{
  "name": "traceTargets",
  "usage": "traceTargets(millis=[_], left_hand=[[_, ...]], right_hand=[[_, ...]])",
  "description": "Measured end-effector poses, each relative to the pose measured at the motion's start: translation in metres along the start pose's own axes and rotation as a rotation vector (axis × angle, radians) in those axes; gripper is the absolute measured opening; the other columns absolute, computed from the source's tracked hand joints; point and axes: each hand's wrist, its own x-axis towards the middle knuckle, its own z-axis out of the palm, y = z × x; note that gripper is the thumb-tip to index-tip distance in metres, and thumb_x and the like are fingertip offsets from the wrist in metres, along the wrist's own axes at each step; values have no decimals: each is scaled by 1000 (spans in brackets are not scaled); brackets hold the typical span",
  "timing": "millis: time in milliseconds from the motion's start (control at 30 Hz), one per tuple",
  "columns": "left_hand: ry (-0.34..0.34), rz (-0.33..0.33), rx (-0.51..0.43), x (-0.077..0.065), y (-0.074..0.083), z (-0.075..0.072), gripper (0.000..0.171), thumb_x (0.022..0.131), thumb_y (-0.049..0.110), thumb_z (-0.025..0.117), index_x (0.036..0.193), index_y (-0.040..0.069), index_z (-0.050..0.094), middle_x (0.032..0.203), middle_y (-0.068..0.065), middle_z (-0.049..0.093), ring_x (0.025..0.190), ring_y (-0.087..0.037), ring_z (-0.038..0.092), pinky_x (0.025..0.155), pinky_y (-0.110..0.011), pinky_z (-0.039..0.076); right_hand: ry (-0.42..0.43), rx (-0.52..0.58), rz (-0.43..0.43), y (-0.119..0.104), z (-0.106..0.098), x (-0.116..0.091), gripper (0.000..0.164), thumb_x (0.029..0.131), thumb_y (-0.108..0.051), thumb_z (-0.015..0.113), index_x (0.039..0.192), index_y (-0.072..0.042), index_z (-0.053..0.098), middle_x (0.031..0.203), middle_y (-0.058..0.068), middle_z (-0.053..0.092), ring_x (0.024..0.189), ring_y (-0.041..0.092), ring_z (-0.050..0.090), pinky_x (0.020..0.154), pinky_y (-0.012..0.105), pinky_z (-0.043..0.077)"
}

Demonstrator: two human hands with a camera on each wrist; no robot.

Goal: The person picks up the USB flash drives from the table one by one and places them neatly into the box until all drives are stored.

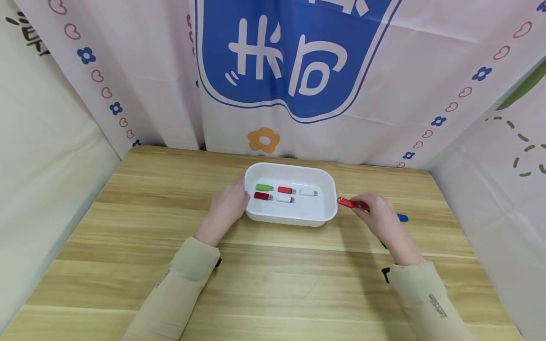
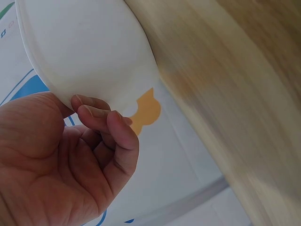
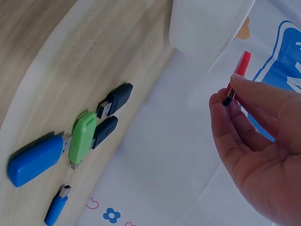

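A white plastic tray (image 1: 294, 219) stands on the wooden table, with several USB sticks inside: a green one (image 1: 262, 187), red ones (image 1: 285, 190) and white ones (image 1: 306, 192). At its left end my left hand (image 1: 229, 202) grips the rim; the left wrist view shows curled fingers (image 2: 123, 132) against the tray wall (image 2: 89, 47). Just outside the right end, my right hand (image 1: 377, 213) pinches a red USB stick (image 1: 347, 202) between thumb and fingers. That stick (image 3: 242, 66) points away from the palm, its metal plug toward the fingers.
On the table by the right hand lie more USB sticks: a large blue one (image 3: 35, 159), a small blue one (image 3: 56, 208), a green one (image 3: 83, 136) and dark ones (image 3: 120, 98). Behind the table hangs a printed curtain (image 1: 170, 94).
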Motion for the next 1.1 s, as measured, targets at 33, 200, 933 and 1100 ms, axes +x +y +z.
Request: traceTargets(millis=[33, 200, 933, 1100], left_hand=[[1, 0, 2, 0, 0, 0, 53, 100, 15, 53, 146, -6, 40, 88, -21, 69, 58, -23, 58, 43, -27, 44], [12, 8, 14, -1, 0, 0, 52, 100, 15, 53, 145, -7, 41, 87, -20, 69, 57, -23, 58, 44, -28, 44], [7, 7, 2, -1, 0, 0, 52, 100, 16, 54, 145, -6, 42, 93, -21, 71, 56, -22, 58, 43, -26, 43], [14, 12, -3, -1, 0, 0, 52, 100, 15, 55, 145, -6, 43, 94, -22, 71, 56, -22, 58, 43, -26, 44]], right_hand=[[2, -5, -7, -1, 1, 2, 19, 88, -2, 73, 107, 1, 73, 100, 19, 71, 85, 29, 65, 76, 46, 58], [14, -11, -45, -7, 9, 9, 19, 87, -3, 74, 106, 0, 75, 102, 18, 73, 84, 27, 65, 75, 44, 58], [-83, 122, -81, -36, 30, 33, 21, 88, -3, 74, 109, -3, 76, 109, 13, 73, 93, 26, 67, 83, 44, 59], [-108, 137, -64, -38, 35, 38, 22, 88, -6, 74, 110, -5, 76, 109, 12, 73, 92, 24, 67, 82, 41, 58]])
